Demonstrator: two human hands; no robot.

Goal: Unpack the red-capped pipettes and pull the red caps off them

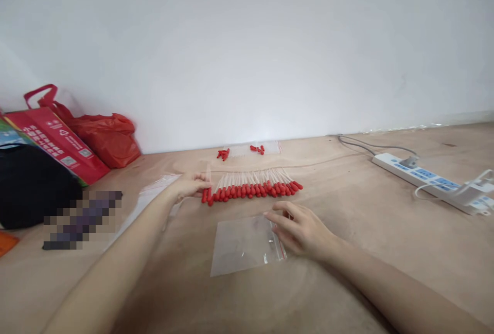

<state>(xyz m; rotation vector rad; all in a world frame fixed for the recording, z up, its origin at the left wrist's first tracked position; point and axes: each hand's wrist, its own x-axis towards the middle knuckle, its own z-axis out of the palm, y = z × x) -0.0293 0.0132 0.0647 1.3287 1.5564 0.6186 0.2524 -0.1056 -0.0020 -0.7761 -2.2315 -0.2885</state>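
Note:
A row of several red-tipped droppers [254,186] lies side by side on the wooden surface [347,231]. My left hand [191,186] reaches to the row's left end, its fingers pinched on the leftmost dropper. My right hand [299,231] rests on the right edge of a small clear zip bag [241,245] lying flat nearer to me; its fingers are loosely spread. Two more clear bags with red-tipped droppers [247,151] lie farther back by the wall.
A red plastic bag [104,136] and a red box [57,143] stand at the left by the wall, beside a dark bag [27,185]. A white power strip [436,182] with cables lies at the right. More clear bags [154,192] lie under my left forearm.

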